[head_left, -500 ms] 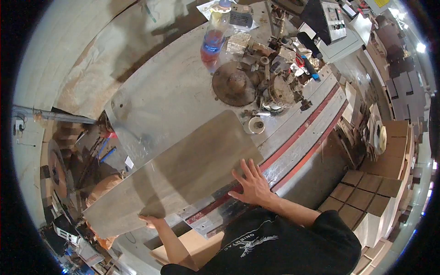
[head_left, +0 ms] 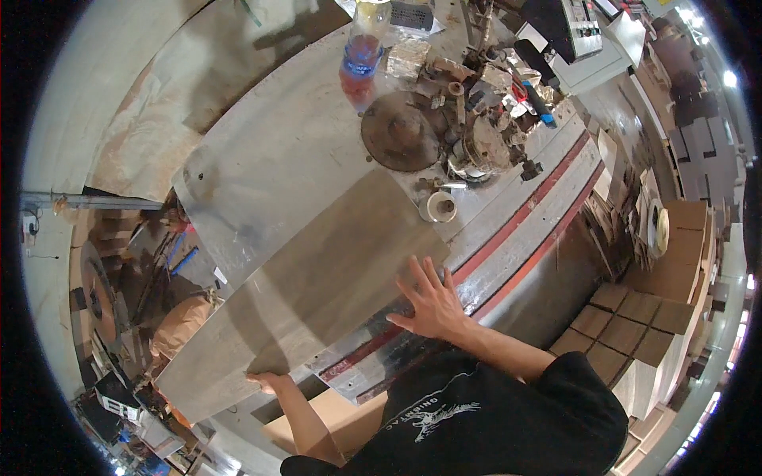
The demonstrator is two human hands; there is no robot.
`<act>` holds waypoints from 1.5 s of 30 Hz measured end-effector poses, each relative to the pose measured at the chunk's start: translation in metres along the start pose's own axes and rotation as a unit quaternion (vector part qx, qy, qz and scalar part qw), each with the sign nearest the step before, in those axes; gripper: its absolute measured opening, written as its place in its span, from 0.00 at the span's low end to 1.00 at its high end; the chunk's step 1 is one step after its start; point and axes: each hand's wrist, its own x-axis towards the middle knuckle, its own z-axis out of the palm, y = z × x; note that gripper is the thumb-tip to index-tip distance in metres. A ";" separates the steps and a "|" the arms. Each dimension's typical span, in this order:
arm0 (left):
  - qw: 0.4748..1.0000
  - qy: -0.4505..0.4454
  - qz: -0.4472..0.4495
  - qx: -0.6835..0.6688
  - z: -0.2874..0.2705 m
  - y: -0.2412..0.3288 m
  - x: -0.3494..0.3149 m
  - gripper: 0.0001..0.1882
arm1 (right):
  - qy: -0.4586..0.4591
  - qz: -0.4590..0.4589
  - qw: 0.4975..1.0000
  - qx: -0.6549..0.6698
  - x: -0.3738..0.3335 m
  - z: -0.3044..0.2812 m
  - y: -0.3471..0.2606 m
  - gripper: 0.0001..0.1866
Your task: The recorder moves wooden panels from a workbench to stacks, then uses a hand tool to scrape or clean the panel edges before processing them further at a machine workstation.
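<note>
from afar i find the grey-brown board [head_left: 317, 274] lying across the worktable [head_left: 274, 151], its left end overhanging. left hand [head_left: 272, 383]: curled on the near edge, holding it. right hand [head_left: 436, 309]: fingers spread, gripping nothing, fingertips on the board. white cup [head_left: 439, 208]: just beside the board's right end.

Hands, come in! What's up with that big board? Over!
Left hand at near edge of board. Right hand spread near its right end. Board on table, left end jutting past. Cup close beside right end.
</note>
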 end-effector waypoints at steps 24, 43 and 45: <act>0.998 -0.017 -0.027 -0.048 -0.030 -0.027 -0.001 0.53 | -0.013 -0.014 1.000 -0.008 0.042 0.000 -0.003 0.40; 0.990 -0.075 -0.041 -0.109 -0.062 -0.030 -0.026 0.52 | 0.005 0.008 0.999 -0.033 0.056 0.015 -0.026 0.44; 0.990 -0.064 -0.067 -0.109 -0.063 -0.028 -0.041 0.49 | 0.014 0.012 0.999 -0.043 0.056 0.017 -0.024 0.43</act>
